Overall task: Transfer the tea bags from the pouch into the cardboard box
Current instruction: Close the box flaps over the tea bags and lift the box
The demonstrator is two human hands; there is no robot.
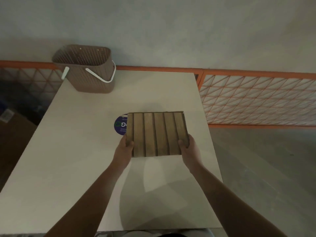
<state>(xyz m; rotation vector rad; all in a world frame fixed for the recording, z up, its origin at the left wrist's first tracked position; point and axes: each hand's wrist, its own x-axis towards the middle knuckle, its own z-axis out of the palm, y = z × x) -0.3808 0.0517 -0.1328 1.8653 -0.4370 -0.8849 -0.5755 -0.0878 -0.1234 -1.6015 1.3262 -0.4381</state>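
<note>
Holding a flat brown box (156, 133) up over the white table (71, 159), both hands are on it at once: the left hand (123, 147) grips its near left corner, thumb curled on top, and the right hand (189, 147) grips the near right corner the same way. The fingers of both go under the box, out of sight. That top face shows dark lengthwise stripes, like slats or ridges; whether this is the cardboard box itself or a lid I cannot tell, and its inside is hidden. A soft shadow lies on the table below and nearer than the box, so it hangs clear of the surface.

Peeking out from behind the box's left edge is a round dark-blue thing (120, 124) with a green mark and pale lettering, most of it covered; it could be the pouch, but the print is too blurred to read. No tea bags can be made out.

At the table's far left corner stands a brown perforated basket (85, 67) with a white handle (100, 76) hanging down its front. Behind the table runs an orange-framed mesh barrier (256, 98), and the dim floor at left holds dark shapes too murky to name.
</note>
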